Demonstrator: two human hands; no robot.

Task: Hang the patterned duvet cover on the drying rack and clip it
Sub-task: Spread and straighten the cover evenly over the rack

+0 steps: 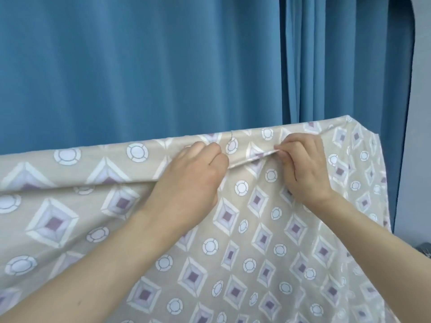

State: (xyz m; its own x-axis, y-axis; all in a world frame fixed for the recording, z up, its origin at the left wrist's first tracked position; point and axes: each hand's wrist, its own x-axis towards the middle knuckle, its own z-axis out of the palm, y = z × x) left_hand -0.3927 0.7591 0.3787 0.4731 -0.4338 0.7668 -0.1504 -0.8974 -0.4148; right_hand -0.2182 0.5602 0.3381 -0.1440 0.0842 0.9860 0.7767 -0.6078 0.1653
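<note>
Duvet cover (245, 241), beige with purple diamonds and pale rings, fills the lower half of my view, draped over a hidden rail with its top fold running just below the blue curtain (140, 66). I see my left hand (193, 176) at the middle of that fold, fingers curled down onto the cloth and gripping a folded hem just under the top edge. My right hand (305, 169) sits just beside it, towards the cover's right corner, thumb and fingers pinched tight on the same raised hem, which stretches as a small ridge between the two hands. The rack itself is covered (I cannot make out any bar). Pale wall (422, 113) shows beyond the curtain's right edge.
</note>
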